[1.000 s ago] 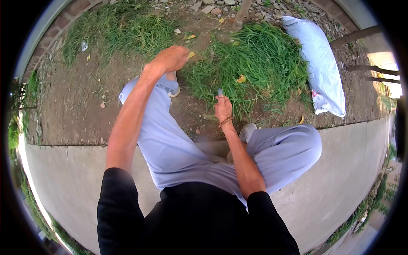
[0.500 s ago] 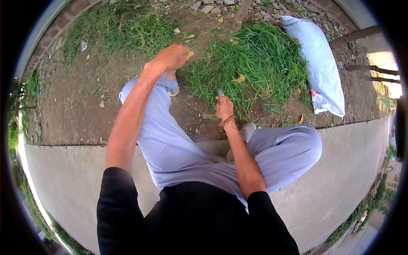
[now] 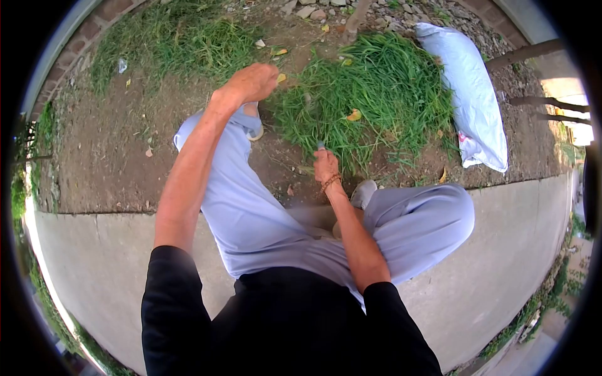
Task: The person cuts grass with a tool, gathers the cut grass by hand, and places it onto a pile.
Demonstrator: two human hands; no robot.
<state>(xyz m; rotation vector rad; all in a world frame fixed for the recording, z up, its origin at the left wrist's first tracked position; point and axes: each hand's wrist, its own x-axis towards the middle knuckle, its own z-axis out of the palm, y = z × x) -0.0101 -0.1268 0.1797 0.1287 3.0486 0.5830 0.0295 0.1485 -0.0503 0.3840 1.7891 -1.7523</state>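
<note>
My left hand (image 3: 249,83) is closed, its fingers curled, above the left edge of a heap of long green grass (image 3: 395,88); whatever may be in the fingers is hidden. Lower down, my right hand (image 3: 327,167), with a beaded bracelet (image 3: 330,182) on its wrist, is wrapped round the handle of what looks like a sickle (image 3: 321,145). Only a short grey piece shows beyond the fist. A faint, blurred grey shape, perhaps its blade, lies in the grass farther up. Yellow leaves (image 3: 354,115) are scattered on the heap.
A white woven sack (image 3: 480,94) lies right of the heap. More grass (image 3: 182,47) covers the soil at upper left. Stones (image 3: 307,11) and a thin trunk (image 3: 357,22) stand at the back. A concrete strip (image 3: 100,269) runs beneath my bent legs.
My right hand has drawn slightly back toward my body with the sickle. The left hand stays almost in place, shifted very slightly.
</note>
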